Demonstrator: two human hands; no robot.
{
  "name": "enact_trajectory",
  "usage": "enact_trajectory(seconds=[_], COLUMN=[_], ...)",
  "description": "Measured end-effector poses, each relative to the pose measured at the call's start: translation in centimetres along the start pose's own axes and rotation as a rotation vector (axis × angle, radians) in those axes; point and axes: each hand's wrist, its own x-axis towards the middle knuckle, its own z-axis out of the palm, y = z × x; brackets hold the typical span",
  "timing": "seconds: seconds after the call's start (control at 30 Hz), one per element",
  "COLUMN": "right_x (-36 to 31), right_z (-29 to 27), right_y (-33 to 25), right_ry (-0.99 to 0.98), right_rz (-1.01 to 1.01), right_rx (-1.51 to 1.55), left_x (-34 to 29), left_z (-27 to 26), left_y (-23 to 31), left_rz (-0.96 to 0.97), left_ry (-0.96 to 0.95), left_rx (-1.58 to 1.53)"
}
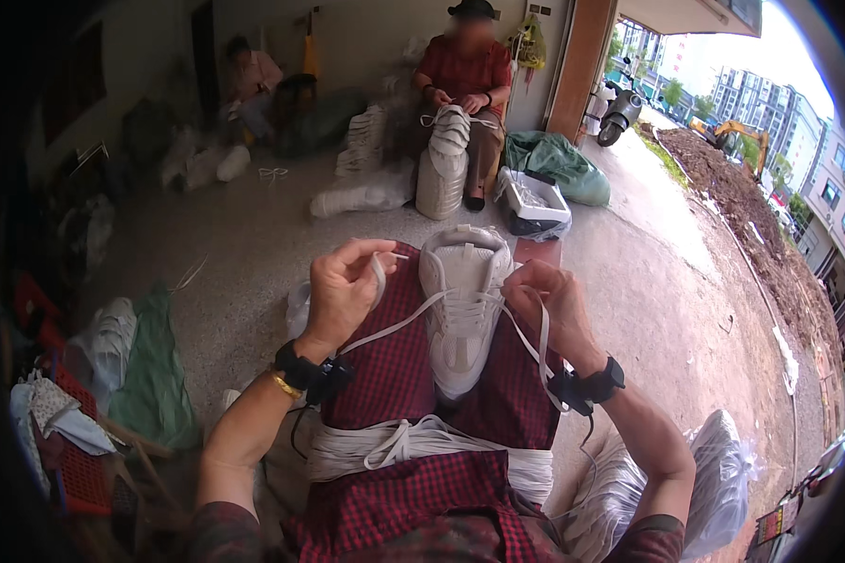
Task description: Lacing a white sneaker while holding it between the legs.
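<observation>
A white lace-up sneaker (461,349) rests between my thighs on red-and-black checked cloth (385,371), its opening facing away from me. White shoelace (399,327) runs through its lower eyelets and out to both sides. To the left of the shoe, my left hand (345,293) pinches one end of the lace, its tip sticking out past the fingers. At the upper right eyelets, my right hand (546,298) is closed on the other part of the lace, which loops down beneath it. A bundle of white laces (394,452) lies across my lap.
Wrapped white shoes (606,497) stand at my right side. Ahead, a person (465,75) sits behind a stack of shoes (441,174), beside a white box (535,202) and a green sack (559,164). Another person (252,84) sits farther back. A red basket (80,441) is at left.
</observation>
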Motion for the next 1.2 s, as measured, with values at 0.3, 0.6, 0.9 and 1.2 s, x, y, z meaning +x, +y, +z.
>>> enact_trajectory(seconds=[0.3, 0.6, 0.9, 1.2], right_x=[0.0, 1.6, 0.5, 0.6], right_z=[0.6, 2.3, 1.9, 2.0], right_y=[1.4, -0.5, -0.5, 0.3], right_ry=[0.015, 0.028, 0.002, 0.029], right_rz=[-0.068, -0.219, -0.043, -0.026], right_rx=[-0.104, -0.457, -0.292, -0.147], left_x=[-0.9, -2.0, -3.0, -2.3], left_z=[3.7, 4.4, 4.5, 5.7], left_y=[-2.1, -1.6, -1.0, -1.9], left_rz=[-0.198, -0.172, -0.216, -0.054], left_ry=[-0.120, -0.109, -0.046, -0.024], left_rx=[-0.114, -0.080, -0.169, 0.029])
